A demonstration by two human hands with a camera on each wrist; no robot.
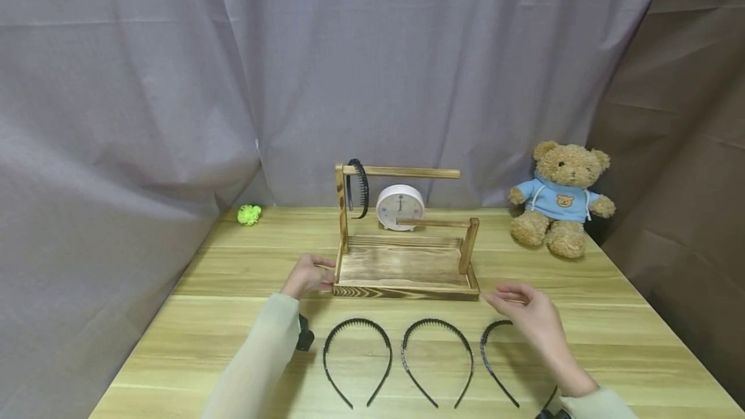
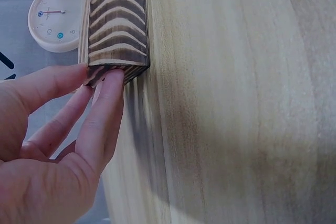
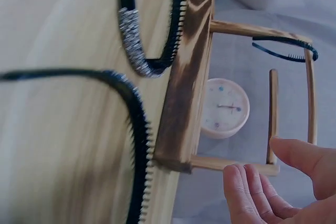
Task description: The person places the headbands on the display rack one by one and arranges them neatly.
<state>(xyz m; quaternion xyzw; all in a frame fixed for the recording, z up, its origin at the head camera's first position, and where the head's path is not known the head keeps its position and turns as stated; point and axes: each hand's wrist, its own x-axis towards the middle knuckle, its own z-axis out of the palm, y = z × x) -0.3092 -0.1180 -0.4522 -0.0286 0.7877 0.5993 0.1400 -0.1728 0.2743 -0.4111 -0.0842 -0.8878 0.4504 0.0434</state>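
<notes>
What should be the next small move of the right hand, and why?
Probably lower the right hand toward the rightmost headband: this hand holds nothing, the left hand grips the wooden stand, and another headband already hangs there.

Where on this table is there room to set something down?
Free: inside the brown wooden tray; pale wood tabletop between tray and fuzzy lime-green bundle; likewise between tray and blue-hoodied tan teddy bear. Crowded: the front, with three black toothed headbands and the right hand.

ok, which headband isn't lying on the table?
The headband hanging on the upper bar of the wooden rack; the other three headbands lie on the table.
</notes>
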